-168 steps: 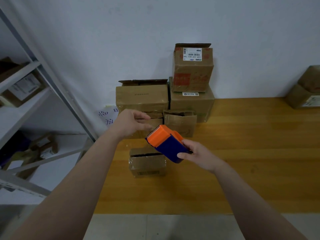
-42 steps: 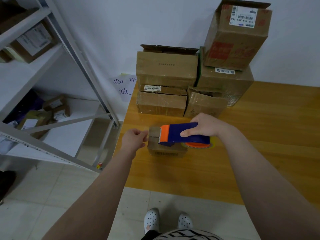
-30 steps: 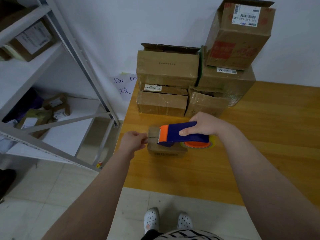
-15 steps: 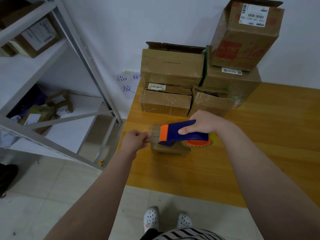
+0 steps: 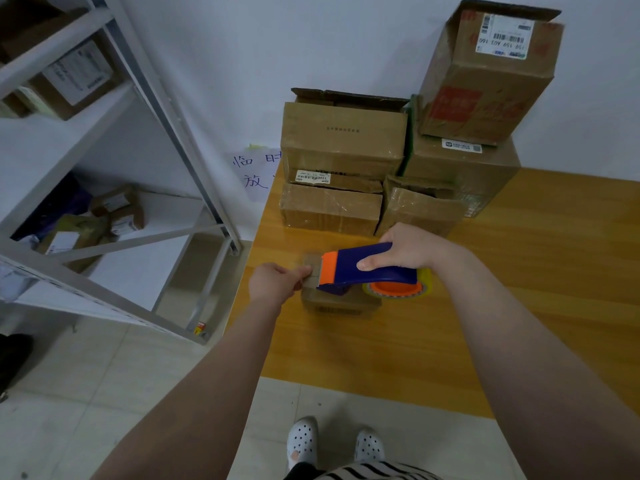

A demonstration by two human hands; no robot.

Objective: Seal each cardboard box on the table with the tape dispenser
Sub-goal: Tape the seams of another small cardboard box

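A small cardboard box (image 5: 341,304) sits near the left front of the wooden table (image 5: 519,306). My right hand (image 5: 408,249) grips a blue and orange tape dispenser (image 5: 360,268) lying flat over the box's top, its tape roll (image 5: 398,289) hanging past the box's right side. My left hand (image 5: 277,284) is curled at the box's left end, its fingertips pinching at the top edge where the tape end lies. The box's top is mostly hidden by the dispenser.
Several larger cardboard boxes (image 5: 343,140) are stacked against the wall behind, the tallest (image 5: 485,74) at the right. A white metal shelf rack (image 5: 166,133) holding small parcels stands left of the table. A paper note (image 5: 256,171) hangs on the wall. My white shoes (image 5: 301,441) are below.
Since 5.6 s ago the dispenser came down onto the small box and my left hand dropped to the box's left end. Over the last second both hands have barely moved; the view shifted slightly.
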